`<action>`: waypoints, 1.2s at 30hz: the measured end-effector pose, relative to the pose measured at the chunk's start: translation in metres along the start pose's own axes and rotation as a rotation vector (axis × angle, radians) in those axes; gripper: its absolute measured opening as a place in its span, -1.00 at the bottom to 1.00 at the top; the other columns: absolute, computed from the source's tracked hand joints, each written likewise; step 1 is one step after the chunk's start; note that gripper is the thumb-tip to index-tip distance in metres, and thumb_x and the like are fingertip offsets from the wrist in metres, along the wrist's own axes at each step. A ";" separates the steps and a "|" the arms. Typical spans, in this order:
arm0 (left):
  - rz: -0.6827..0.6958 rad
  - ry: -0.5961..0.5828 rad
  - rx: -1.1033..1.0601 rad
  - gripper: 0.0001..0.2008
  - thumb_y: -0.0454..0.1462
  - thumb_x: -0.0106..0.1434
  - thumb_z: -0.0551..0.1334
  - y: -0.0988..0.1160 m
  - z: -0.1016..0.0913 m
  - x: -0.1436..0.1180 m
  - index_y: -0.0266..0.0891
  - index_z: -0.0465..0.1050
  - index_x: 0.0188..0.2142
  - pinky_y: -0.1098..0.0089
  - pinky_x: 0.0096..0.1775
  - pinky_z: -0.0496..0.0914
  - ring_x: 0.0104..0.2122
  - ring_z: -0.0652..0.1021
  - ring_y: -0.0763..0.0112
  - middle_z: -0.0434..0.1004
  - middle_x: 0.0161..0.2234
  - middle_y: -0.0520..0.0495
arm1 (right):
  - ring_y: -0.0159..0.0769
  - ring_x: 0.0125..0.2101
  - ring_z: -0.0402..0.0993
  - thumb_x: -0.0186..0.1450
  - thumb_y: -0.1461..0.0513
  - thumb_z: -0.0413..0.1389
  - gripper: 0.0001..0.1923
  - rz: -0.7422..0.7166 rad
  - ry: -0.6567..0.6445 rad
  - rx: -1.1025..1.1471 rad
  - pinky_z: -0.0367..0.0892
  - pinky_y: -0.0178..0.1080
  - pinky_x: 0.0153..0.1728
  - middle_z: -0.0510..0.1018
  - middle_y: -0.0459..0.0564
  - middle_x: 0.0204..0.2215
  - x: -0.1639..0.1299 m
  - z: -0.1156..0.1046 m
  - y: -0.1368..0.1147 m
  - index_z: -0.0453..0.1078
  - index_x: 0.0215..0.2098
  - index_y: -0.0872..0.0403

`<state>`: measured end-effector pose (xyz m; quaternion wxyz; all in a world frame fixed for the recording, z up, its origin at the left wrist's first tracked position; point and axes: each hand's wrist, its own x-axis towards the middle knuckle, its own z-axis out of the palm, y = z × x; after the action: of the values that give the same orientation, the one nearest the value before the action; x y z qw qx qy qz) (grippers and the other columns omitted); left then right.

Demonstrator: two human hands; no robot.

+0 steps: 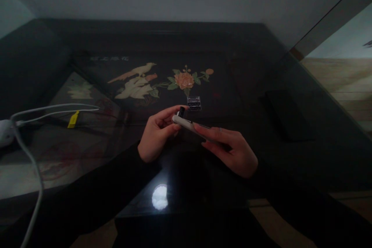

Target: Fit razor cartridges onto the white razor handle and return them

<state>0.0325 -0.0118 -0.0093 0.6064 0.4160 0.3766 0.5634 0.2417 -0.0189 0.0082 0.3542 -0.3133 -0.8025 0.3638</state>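
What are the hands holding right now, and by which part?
The right hand grips a slim pale object by its right end; the left hand pinches its left end, beside a small black piece.

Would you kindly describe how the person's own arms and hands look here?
Long black sleeves cover both arms to the wrists. The left hand and right hand are ungloved; what looks like a ring sits on a right-hand finger.
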 end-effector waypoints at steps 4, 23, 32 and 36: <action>0.009 0.016 0.030 -0.50 -0.14 -0.08 0.50 0.000 -0.001 0.000 -0.21 0.59 -0.11 0.55 -0.52 0.24 -0.55 0.34 0.57 0.47 -0.50 0.04 | -0.38 -0.35 0.53 0.32 0.36 0.08 -0.50 0.020 0.015 -0.003 0.44 -0.32 -0.28 0.63 -0.07 -0.16 0.001 0.001 0.001 0.32 0.19 -0.11; 0.006 0.003 0.058 -0.51 -0.13 -0.09 0.49 -0.001 -0.002 -0.001 -0.24 0.59 -0.14 0.53 -0.53 0.20 -0.60 0.32 0.59 0.36 -0.59 0.12 | -0.29 -0.31 0.56 0.32 0.30 0.09 -0.55 0.097 0.073 -0.073 0.47 -0.25 -0.31 0.62 -0.01 -0.09 0.003 -0.001 0.007 0.34 0.18 -0.04; -0.018 0.022 0.017 -0.54 -0.16 -0.07 0.50 0.000 -0.002 0.000 -0.19 0.59 -0.14 0.56 -0.51 0.26 -0.53 0.38 0.58 0.53 -0.43 0.02 | -0.32 -0.11 0.55 0.31 0.37 0.09 -0.47 -0.001 0.004 0.042 0.44 -0.27 -0.10 0.56 -0.07 0.02 0.000 0.003 0.001 0.29 0.20 -0.14; 0.004 0.012 0.017 -0.53 -0.17 -0.09 0.51 0.000 -0.001 0.000 -0.18 0.59 -0.14 0.59 -0.51 0.26 -0.57 0.35 0.62 0.43 -0.54 0.10 | -0.34 -0.17 0.57 0.32 0.37 0.09 -0.50 0.026 0.023 0.013 0.45 -0.30 -0.15 0.57 -0.07 0.01 0.000 0.003 0.003 0.31 0.19 -0.09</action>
<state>0.0311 -0.0116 -0.0095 0.5995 0.4183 0.3843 0.5638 0.2401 -0.0187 0.0046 0.3608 -0.3257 -0.7918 0.3698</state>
